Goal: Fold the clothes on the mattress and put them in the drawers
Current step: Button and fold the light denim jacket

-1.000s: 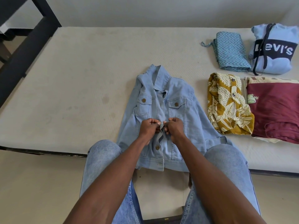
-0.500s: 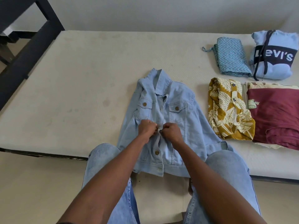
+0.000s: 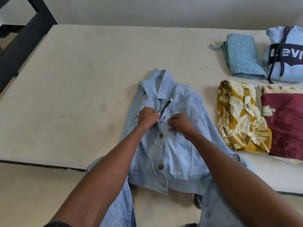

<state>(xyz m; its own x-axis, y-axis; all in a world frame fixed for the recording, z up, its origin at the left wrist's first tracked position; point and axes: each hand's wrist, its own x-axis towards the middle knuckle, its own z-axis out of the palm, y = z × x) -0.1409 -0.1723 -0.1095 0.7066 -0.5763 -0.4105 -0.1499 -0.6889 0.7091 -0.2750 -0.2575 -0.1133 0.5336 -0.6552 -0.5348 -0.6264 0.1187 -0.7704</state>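
A light blue denim jacket [image 3: 177, 145] lies face up on the cream mattress [image 3: 82, 95], its hem hanging over the front edge. My left hand [image 3: 147, 117] pinches the left front edge at chest height, beside the placket. My right hand [image 3: 179, 122] pinches the right front edge just across from it. Three brass buttons below my hands are closed. The collar points away from me.
Folded clothes sit at the right: a blue zigzag cloth [image 3: 242, 54], a light blue hoodie [image 3: 285, 54], a mustard patterned shirt [image 3: 241, 118] and a maroon garment [image 3: 285, 125]. A black frame [image 3: 24, 38] stands at the far left. My jeans-clad knees meet the mattress edge.
Both hands have moved up the jacket's front from the waist area to chest height. The button they held before now sits closed below them.
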